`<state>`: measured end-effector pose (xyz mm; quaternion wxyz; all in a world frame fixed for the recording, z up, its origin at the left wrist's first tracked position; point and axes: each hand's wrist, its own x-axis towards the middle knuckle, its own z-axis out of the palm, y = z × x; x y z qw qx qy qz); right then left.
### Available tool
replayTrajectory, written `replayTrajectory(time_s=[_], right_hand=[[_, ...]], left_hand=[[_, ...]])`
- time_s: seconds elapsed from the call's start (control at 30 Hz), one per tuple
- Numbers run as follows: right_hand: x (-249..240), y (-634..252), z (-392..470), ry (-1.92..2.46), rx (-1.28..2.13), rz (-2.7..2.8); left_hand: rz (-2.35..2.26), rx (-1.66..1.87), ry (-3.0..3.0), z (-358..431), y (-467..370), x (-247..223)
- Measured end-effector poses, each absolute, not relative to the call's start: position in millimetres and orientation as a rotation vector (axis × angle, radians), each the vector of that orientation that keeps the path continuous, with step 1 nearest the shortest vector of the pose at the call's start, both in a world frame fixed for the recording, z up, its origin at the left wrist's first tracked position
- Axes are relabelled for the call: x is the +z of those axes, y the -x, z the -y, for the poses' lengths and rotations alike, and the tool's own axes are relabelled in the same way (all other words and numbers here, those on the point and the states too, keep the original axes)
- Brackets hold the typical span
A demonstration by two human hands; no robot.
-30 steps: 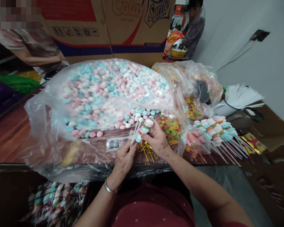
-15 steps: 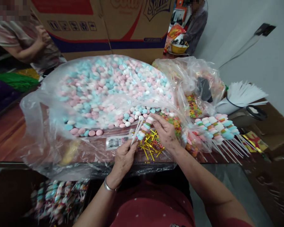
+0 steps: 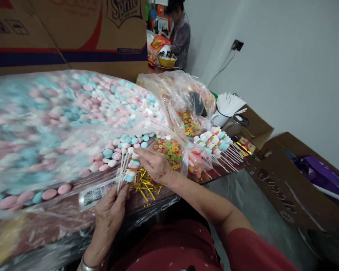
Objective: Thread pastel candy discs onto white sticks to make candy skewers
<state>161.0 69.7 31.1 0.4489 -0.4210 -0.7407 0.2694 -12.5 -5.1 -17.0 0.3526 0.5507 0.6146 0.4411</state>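
Observation:
My left hand (image 3: pixel 110 206) is closed around the lower ends of several thin white sticks (image 3: pixel 121 169) that stand up and lean slightly right. A skewer (image 3: pixel 133 164) of pink, white, blue and green-orange candies rises beside them, its lower end at my left fingers. The fingertips of my right hand (image 3: pixel 155 165) pinch the top of this skewer. Beneath the hands lie loose gold twist ties (image 3: pixel 144 184). Close behind are loose pink, blue and white candies (image 3: pixel 110 153) and small colourful ring candies (image 3: pixel 169 150).
A big clear bag of candies (image 3: pixel 81 101) covers the left side of the table. Finished-looking candy skewers (image 3: pixel 214 140) lie piled at right, near a cup of white sticks (image 3: pixel 228 105). A large cardboard box (image 3: pixel 73 37) stands behind; another person (image 3: pixel 182 37) is at the back.
My view has swung to the right, so the scene shifts left. The right hand stays at the skewer's top and the left hand keeps its hold on the sticks.

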Motion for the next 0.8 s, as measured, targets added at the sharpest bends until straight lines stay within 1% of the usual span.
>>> replayTrajectory(time_s=[0.1, 0.23, 0.3, 0.4, 0.53, 0.63, 0.7, 0.8], right_hand=[[33, -158, -66, 1.003, 0.914, 1.645], [30, -145, -56, 0.876, 1.312, 1.195], [26, -137, -51, 0.869, 1.418, 1.072], [20, -129, -47, 0.900, 1.462, 1.057], [30, -137, -49, 0.938, 1.365, 1.044], [61, -167, -50, 0.989, 1.220, 1.140], [89, -200, -50, 1.080, 1.046, 1.279], [126, -263, -48, 1.298, 0.594, 1.466]], left_hand=[[-1.572, 1.162, -1.339, 7, 9, -11], [-1.564, 1.197, -1.252, 7, 4, -4], [-1.547, 1.186, -1.262, 6, 2, -1], [-1.512, 1.156, -1.276, 4, 0, 3], [-1.491, 1.204, -1.215, 3, 1, 2], [-1.480, 1.254, -1.105, 6, 4, -4], [-1.493, 1.260, -1.057, 7, 5, -8], [-1.552, 1.217, -1.037, 10, 6, -9]])
